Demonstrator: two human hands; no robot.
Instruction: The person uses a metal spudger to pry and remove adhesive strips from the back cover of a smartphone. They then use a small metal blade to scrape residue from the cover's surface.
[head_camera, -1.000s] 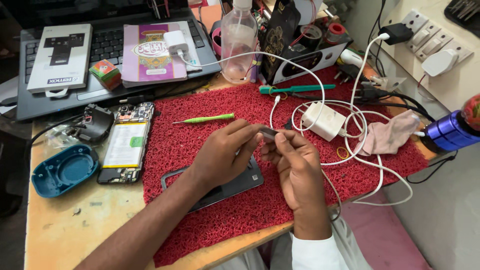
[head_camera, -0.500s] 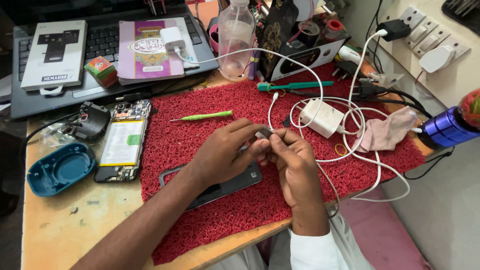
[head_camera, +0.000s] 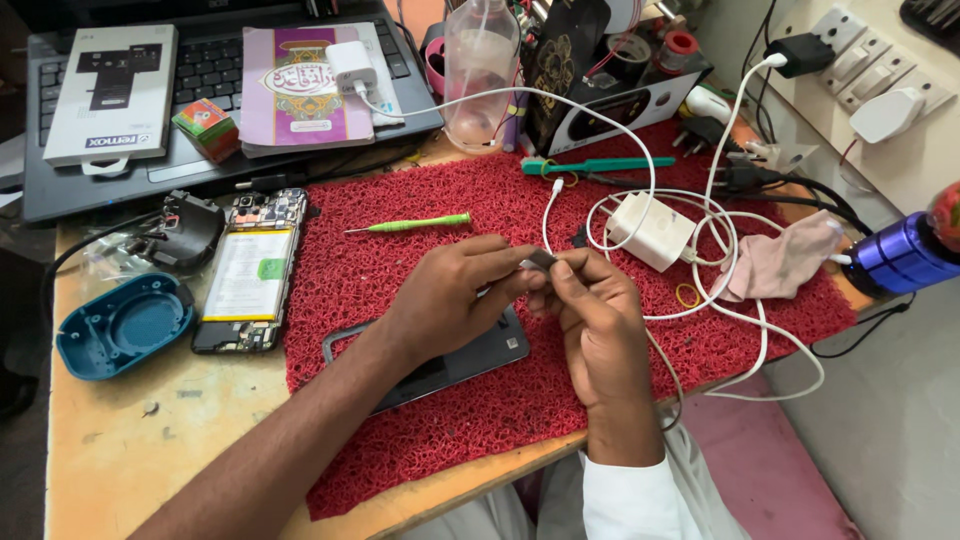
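on the bench, biggest first: one wooden table (head_camera: 120, 470), then one red looped mat (head_camera: 420, 420) covering most of its right half, then one laptop (head_camera: 215, 75) at the back with one white box (head_camera: 110, 90), one purple booklet (head_camera: 300, 85) and one small colourful cube (head_camera: 207, 128) sitting on it. one clear bottle (head_camera: 482, 75) stands behind the mat. left of the mat lies one opened phone (head_camera: 248, 272) with its battery showing, and next to that one blue cover shell (head_camera: 122, 325). one dark phone back panel (head_camera: 470, 360) lies on the mat, partly under the left hand (head_camera: 450, 300). chargers: i count two white ones, one on the mat (head_camera: 652, 230), one on the booklet (head_camera: 350, 65). two screwdrivers, a light green one (head_camera: 415, 224) and a teal one (head_camera: 590, 166). one pink cloth (head_camera: 785, 262) at the right. right hand (head_camera: 595, 320) meets the left above the mat, and the fingertips of both are pinched together on one tiny grey part (head_camera: 540, 261), held just above the back panel
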